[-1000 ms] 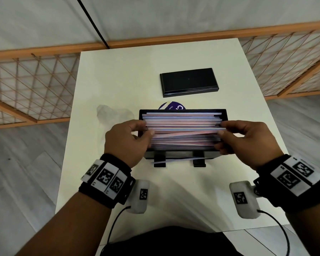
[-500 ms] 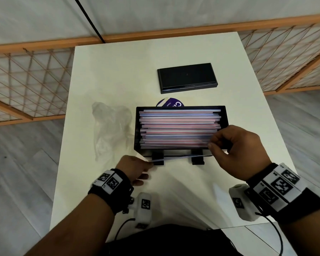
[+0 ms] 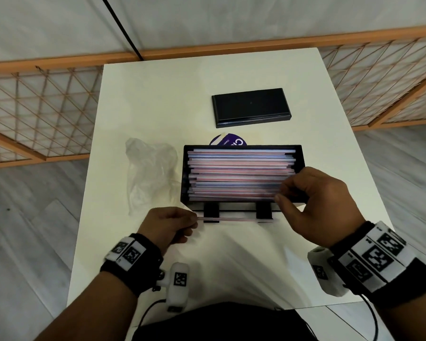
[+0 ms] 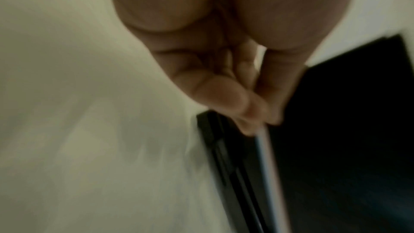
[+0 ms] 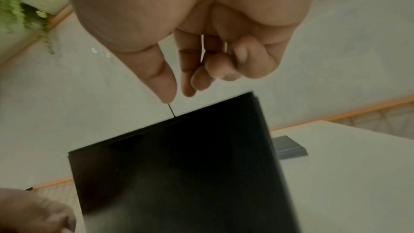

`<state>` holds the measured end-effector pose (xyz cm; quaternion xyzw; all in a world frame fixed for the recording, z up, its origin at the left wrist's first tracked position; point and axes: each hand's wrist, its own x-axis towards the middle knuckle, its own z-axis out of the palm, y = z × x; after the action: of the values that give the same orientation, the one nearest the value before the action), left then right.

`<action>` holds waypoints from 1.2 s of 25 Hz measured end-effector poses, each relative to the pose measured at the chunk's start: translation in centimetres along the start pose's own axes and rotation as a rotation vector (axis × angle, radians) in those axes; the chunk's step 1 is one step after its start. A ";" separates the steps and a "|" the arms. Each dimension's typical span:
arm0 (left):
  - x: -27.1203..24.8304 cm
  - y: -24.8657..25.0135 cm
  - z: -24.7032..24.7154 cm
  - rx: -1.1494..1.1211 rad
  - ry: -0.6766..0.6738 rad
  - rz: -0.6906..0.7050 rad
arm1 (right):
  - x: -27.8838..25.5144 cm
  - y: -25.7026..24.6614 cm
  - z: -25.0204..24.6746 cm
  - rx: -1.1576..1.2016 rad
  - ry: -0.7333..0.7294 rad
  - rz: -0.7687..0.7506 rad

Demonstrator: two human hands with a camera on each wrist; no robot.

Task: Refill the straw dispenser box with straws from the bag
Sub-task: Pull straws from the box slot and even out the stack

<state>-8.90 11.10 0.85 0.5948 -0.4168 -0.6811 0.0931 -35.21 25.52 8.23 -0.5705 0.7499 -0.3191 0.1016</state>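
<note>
The black straw dispenser box (image 3: 242,203) sits mid-frame on the white worktop (image 3: 158,94), packed with pink and blue straws (image 3: 239,173). At lower left, the left hand (image 3: 169,227) pinches one straw (image 3: 231,219) lying across the box's front holders. The right hand (image 3: 315,205) has its fingers (image 3: 284,187) curled at the pile's right end; whether they grasp anything is unclear. The empty clear bag (image 3: 150,173) lies left of the box, and a black lid (image 3: 251,107) sits above it.

The dispenser box (image 3: 242,203) and its lid (image 3: 250,106) were both plain black, the straws (image 3: 239,173) pink and pale blue striped, the bag (image 3: 149,168) clear, and the surface (image 3: 158,94) cream white.
</note>
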 end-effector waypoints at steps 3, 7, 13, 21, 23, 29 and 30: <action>-1.9 2.0 -2.1 -0.054 -0.072 0.161 | 0.5 -2.2 -0.1 -0.027 -0.144 -0.160; -3.4 5.2 -2.4 -0.190 -0.132 0.393 | 0.9 -4.0 0.5 -0.101 -0.258 -0.226; -2.6 8.3 0.4 -0.037 0.148 0.569 | 2.6 -0.8 0.7 -0.262 -0.272 -0.177; -0.1 7.3 3.2 0.195 0.326 0.508 | 2.2 0.7 -0.3 -0.189 -0.051 0.115; 0.0 7.0 3.7 0.195 0.245 0.459 | 1.9 2.0 -0.8 -0.174 -0.026 0.437; 1.0 7.4 4.2 0.058 0.103 0.342 | 2.1 2.1 1.1 -0.019 -0.064 0.473; 0.8 7.7 4.2 0.030 0.085 0.367 | 2.4 1.6 0.5 -0.037 0.016 0.396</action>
<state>-15.71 7.63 5.28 0.5386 -0.5239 -0.6205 0.2245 -37.06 23.34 7.43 -0.4112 0.8539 -0.2836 0.1459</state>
